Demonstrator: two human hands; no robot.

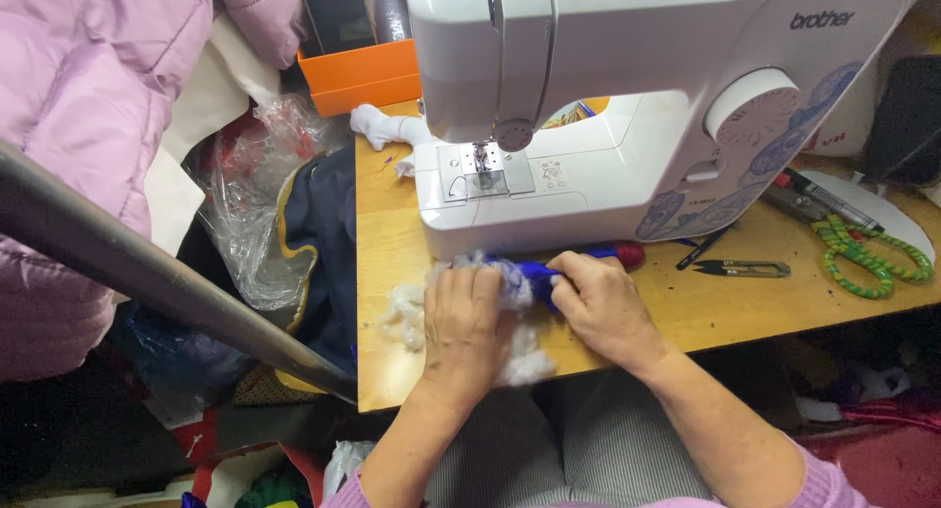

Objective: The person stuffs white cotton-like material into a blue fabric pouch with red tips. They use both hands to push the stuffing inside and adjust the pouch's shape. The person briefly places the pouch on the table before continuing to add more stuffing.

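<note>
My left hand [467, 322] presses down on a clump of white fluffy stuffing [408, 312] at the front of the wooden table [387, 243]. My right hand [603, 302] pinches a small blue fabric piece [529, 275] with a red end [627, 256], held between both hands. Stuffing pokes out around the blue piece. Both hands sit just in front of the white sewing machine [608, 106], whose needle plate [480, 170] is bare.
Thread snips [740, 268], a green beaded cord [863, 258] and pens [823, 199] lie at the right. An orange box [363, 77], a white sock-like cloth [387, 126], clear plastic [255, 204], dark fabric and a pink padded jacket [88, 96] crowd the left. A dark bar [167, 283] crosses the left.
</note>
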